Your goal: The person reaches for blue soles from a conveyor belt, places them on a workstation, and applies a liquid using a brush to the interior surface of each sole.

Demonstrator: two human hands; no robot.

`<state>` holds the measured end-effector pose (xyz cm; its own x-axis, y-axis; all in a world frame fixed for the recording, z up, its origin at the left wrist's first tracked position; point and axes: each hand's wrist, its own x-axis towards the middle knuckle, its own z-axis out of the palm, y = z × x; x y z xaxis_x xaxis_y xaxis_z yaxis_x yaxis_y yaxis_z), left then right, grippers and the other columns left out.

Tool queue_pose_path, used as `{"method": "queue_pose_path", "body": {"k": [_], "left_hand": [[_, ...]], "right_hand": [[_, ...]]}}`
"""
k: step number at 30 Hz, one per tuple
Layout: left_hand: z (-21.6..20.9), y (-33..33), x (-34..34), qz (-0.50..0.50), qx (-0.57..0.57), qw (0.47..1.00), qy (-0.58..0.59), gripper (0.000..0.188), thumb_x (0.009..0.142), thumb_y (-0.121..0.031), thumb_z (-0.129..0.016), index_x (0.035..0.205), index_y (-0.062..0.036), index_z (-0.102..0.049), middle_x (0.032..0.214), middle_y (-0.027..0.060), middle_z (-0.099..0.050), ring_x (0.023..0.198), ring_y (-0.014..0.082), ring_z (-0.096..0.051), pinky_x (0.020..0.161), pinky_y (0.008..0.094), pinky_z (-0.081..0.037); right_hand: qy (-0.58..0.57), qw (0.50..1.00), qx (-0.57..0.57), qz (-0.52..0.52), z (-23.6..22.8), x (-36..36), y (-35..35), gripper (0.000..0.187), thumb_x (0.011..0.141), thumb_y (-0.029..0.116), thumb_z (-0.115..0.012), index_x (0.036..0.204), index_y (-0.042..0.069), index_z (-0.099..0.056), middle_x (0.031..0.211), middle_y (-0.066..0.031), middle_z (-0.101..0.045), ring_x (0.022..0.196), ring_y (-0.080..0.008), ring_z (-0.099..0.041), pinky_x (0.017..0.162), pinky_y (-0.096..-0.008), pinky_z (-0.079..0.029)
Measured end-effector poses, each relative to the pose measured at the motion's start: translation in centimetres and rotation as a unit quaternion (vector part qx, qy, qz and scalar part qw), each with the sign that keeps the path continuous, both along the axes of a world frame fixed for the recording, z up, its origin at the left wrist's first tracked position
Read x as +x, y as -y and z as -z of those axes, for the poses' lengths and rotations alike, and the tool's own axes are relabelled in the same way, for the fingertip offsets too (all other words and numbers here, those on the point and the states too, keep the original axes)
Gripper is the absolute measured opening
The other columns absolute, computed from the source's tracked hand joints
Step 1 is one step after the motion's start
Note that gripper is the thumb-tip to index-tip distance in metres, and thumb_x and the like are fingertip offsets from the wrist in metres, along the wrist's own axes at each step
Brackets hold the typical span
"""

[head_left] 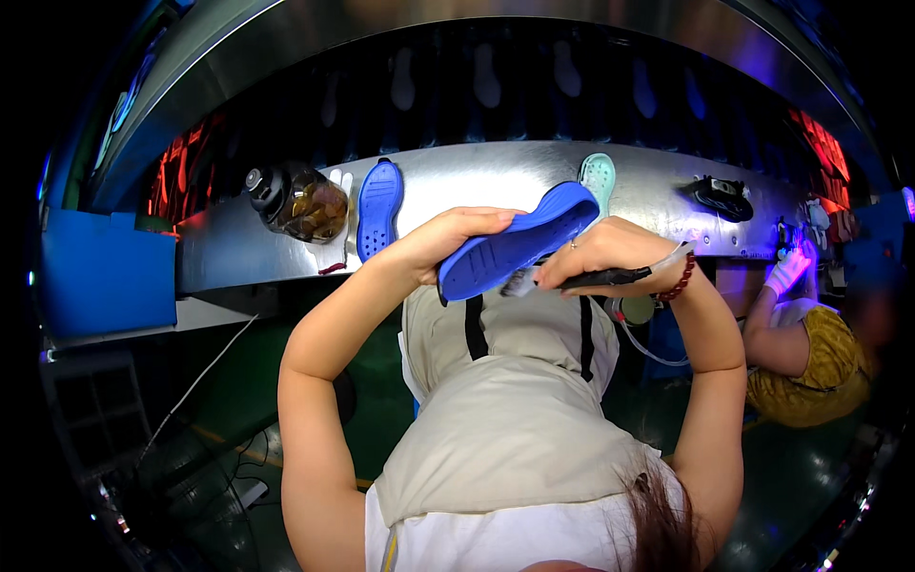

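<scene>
blue sole (pixel 515 250) in left grip (pixel 456 238), beside right grip (pixel 615 252)

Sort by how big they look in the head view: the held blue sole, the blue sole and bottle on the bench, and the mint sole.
1. Held blue sole
2. Lying blue sole, bottle: too alike to rank
3. Mint sole, partly hidden

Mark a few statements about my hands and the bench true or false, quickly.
1. The left hand holds a blue sole. True.
2. The right hand grips scissors. False: the right hand holds a brush.
3. A second blue sole lies on the metal bench. True.
4. The mint-green sole lies left of the dark-capped bottle. False: the mint-green sole lies right of the dark-capped bottle.
</scene>
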<state>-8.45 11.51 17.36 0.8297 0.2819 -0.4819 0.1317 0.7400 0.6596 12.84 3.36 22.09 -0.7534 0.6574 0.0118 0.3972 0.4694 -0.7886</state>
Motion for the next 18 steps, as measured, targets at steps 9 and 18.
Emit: {"method": "queue_pose_path", "body": {"k": [9,18], "left_hand": [[0.3,-0.1,-1.2,-0.059,0.032,0.998,-0.018,0.044,0.085,-0.024,-0.049,0.119,0.0020,-0.043,0.108,0.0148,-0.055,0.092,0.0183,-0.057,0.079,0.0287,-0.048],[2.1,0.6,1.2,-0.151,0.046,0.987,0.029,0.037,0.088,-0.026,-0.039,0.113,0.0016,-0.046,0.097,0.0125,-0.057,0.084,0.0163,-0.058,0.074,0.0278,-0.048]], "right_hand": [[0.082,0.987,-0.109,0.085,0.6,1.2,-1.1,0.021,0.071,0.013,-0.066,0.087,0.000,-0.063,0.084,-0.0118,-0.064,0.079,-0.0205,-0.062,0.072,-0.0284,-0.048],[-0.145,0.911,-0.155,0.353,1.3,-4.1,-2.6,0.018,0.078,0.015,-0.060,0.070,0.000,-0.060,0.064,-0.0041,-0.058,0.059,-0.0077,-0.055,0.054,-0.0194,-0.044]]}}
